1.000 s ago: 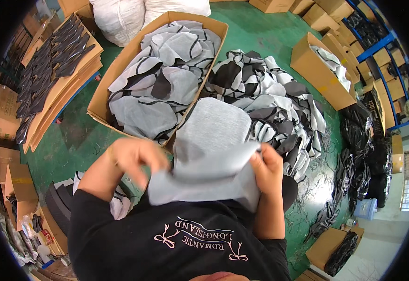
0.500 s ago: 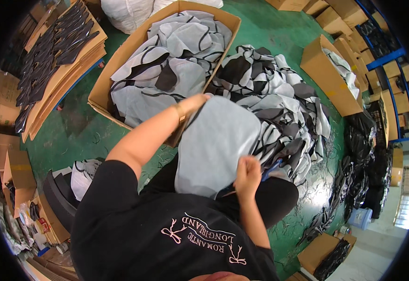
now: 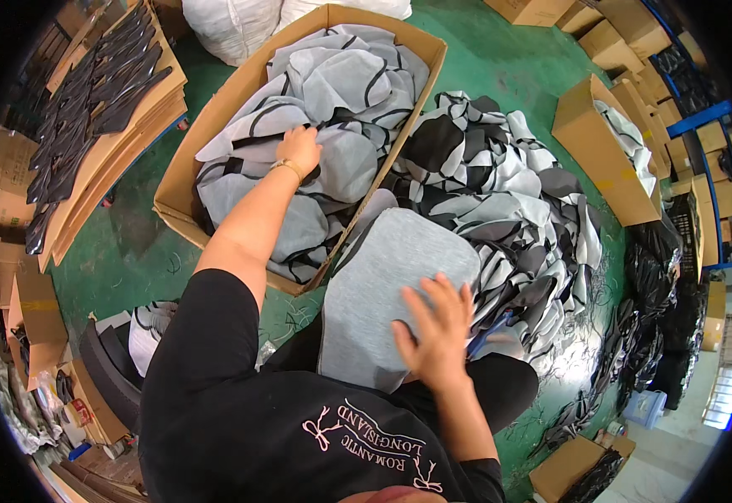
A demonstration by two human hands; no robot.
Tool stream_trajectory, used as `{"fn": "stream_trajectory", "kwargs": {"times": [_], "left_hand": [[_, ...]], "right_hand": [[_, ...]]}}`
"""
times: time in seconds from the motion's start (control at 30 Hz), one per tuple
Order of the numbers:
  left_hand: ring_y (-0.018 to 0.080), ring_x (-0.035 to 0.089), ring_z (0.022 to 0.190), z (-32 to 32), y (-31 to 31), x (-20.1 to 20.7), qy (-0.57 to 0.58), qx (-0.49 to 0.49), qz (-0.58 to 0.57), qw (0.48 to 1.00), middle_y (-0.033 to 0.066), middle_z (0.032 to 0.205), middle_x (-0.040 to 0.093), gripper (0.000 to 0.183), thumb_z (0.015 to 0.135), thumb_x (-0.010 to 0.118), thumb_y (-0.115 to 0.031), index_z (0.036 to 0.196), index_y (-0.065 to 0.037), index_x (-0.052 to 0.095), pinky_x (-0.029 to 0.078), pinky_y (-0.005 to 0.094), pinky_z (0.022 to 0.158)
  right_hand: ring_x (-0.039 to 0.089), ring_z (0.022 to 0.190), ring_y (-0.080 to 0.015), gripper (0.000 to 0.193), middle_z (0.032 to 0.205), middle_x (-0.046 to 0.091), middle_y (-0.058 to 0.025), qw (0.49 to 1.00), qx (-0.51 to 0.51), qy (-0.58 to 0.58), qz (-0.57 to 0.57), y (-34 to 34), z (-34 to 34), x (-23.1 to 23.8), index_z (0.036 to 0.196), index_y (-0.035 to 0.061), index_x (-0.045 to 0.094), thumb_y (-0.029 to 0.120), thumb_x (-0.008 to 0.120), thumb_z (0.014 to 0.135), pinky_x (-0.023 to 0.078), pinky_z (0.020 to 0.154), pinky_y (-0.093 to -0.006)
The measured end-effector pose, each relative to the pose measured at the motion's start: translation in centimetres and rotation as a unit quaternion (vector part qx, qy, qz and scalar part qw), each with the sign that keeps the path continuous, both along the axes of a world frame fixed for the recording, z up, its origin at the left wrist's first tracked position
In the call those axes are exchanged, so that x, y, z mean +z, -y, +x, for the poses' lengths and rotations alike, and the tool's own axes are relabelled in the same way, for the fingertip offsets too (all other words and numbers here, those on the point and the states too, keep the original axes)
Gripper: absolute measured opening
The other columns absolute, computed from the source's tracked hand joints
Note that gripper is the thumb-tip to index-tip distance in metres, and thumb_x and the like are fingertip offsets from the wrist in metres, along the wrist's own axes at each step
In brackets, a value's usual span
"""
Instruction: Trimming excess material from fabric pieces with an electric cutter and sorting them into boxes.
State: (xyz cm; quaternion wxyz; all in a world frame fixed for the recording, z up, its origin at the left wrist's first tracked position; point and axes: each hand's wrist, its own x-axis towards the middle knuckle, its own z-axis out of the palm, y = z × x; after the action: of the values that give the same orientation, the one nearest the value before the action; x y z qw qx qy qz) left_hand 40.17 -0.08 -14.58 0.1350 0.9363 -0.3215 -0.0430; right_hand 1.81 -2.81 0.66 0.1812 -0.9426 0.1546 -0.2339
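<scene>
My left hand [image 3: 300, 151] reaches into the large cardboard box [image 3: 183, 168], its fingers curled down on one of the grey fabric pieces [image 3: 345, 163] with black edging. What lies under the fingertips is partly hidden. Across my lap rests a flat light-grey fabric panel [image 3: 374, 285] with rounded corners. Fingers spread, my right hand [image 3: 437, 331] lies over the panel's right part, apparently touching it. Just right of that hand a blue object [image 3: 491, 329] shows in part; its kind cannot be made out.
A heap of grey and black fabric pieces [image 3: 500, 201] lies on the green floor right of the box. Another carton [image 3: 609, 159] stands beyond it. At left are stacked boards [image 3: 123, 142] with black parts on them. Black plastic bags [image 3: 655, 277] line the right side.
My left hand has left the panel's upper edge and moved up and left into the box. My right hand, closed before, has spread over the panel. The panel stays on my lap.
</scene>
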Motion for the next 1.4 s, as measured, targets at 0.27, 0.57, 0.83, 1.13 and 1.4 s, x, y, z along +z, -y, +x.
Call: {"fn": "stream_trajectory", "kwargs": {"times": [0.27, 0.57, 0.83, 1.13, 1.4], "left_hand": [[0.0196, 0.057, 0.106, -3.2, -1.2, 14.3, -0.466, -0.047, -0.473, 0.746, 0.0104, 0.113, 0.06, 0.043, 0.09, 0.056, -0.023, 0.124, 0.003, 0.049, 0.046, 0.031, 0.089], [0.0176, 0.054, 0.109, -19.3, -10.6, 23.3, -0.603, -0.127, -0.531, 0.581, 0.008, 0.121, 0.056, 0.051, 0.091, 0.057, -0.02, 0.134, 0.0, 0.039, 0.043, 0.0324, 0.094], [0.0222, 0.048, 0.123, -26.3, -12.0, 15.9, -0.853, -0.249, -0.438, 0.137, 0.0121, 0.135, 0.048, 0.07, 0.093, 0.043, -0.052, 0.138, 0.001, 0.037, 0.037, 0.0366, 0.102], [0.0098, 0.061, 0.084, -22.3, -8.0, 17.7, -0.695, -0.138, -0.478, 0.519, 0.0021, 0.096, 0.064, 0.017, 0.091, 0.057, -0.014, 0.106, -0.005, 0.058, 0.051, 0.0272, 0.077], [0.0191, 0.062, 0.089, -14.5, -2.1, 5.9, -0.365, 0.045, -0.311, 0.876, 0.0127, 0.099, 0.064, 0.026, 0.093, 0.052, -0.018, 0.111, 0.0, 0.055, 0.048, 0.0305, 0.08]], "right_hand": [[0.059, 0.105, -0.0264, 0.021, 0.107, 0.063, -0.0102, 0.967, 0.009, 0.085, 0.238, 1.2, -0.9, 0.3, 0.097, 0.0054, 0.064, 0.009, 0.069, 0.077, 0.039, 0.098, -0.0479], [0.049, 0.119, -0.028, 0.083, 0.13, 0.051, -0.0135, 0.356, 0.183, 0.287, 0.87, 1.8, -0.2, 0.0, 0.128, 0.003, 0.048, 0.072, 0.036, 0.083, 0.04, 0.097, -0.0497], [0.037, 0.131, -0.0303, 0.065, 0.147, 0.03, -0.0116, 0.539, 0.249, 0.409, 0.693, 1.1, -4.8, 2.6, 0.145, 0.0127, 0.026, 0.047, 0.043, 0.093, 0.036, 0.104, -0.0509], [0.054, 0.112, -0.0238, 0.046, 0.127, 0.053, -0.0109, 0.671, -0.155, 0.286, 0.667, 4.1, -4.8, 3.0, 0.133, 0.0039, 0.043, 0.027, 0.05, 0.094, 0.045, 0.093, -0.0378], [0.06, 0.071, -0.0126, 0.029, 0.084, 0.066, -0.0065, 0.801, -0.203, 0.031, 0.563, 14.2, 1.5, -9.5, 0.103, -0.0046, 0.063, 0.016, 0.046, 0.092, 0.047, 0.063, -0.0268]]}}
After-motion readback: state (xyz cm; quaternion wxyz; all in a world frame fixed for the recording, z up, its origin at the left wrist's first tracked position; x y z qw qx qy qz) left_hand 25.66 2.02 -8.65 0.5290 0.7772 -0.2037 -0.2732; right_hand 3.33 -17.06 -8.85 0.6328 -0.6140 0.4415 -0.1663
